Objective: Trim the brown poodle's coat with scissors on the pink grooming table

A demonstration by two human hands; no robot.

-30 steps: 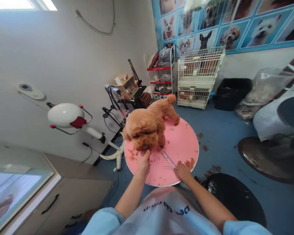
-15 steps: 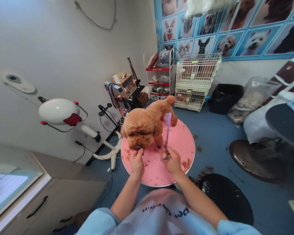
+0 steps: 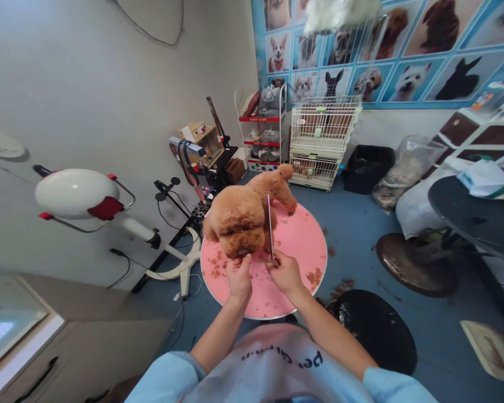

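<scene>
A curly brown dog (image 3: 239,210) stands on a round pink table (image 3: 306,240), its head toward me and its tail at the far side. Beneath its muzzle my left hand (image 3: 239,275) is closed, fingers pinching the chin. My right hand (image 3: 286,272) grips a purple comb (image 3: 270,226) near its lower end. The comb stands upright, edge-on to me, close beside the right side of the dog's head; I cannot tell if it touches the fur. Brown hair clippings (image 3: 315,276) lie scattered on the tabletop.
On the left is a white dryer (image 3: 78,193) on a wheeled stand. Wire cages (image 3: 325,134) and a shelf rack (image 3: 260,126) stand at the back. A black stool (image 3: 376,330) is near my right side, with a dark table (image 3: 457,207) farther right.
The comb has moved left toward the dog's head and turned edge-on, my right hand going with it. My left hand stays at the chin. The camera view has swung slightly right.
</scene>
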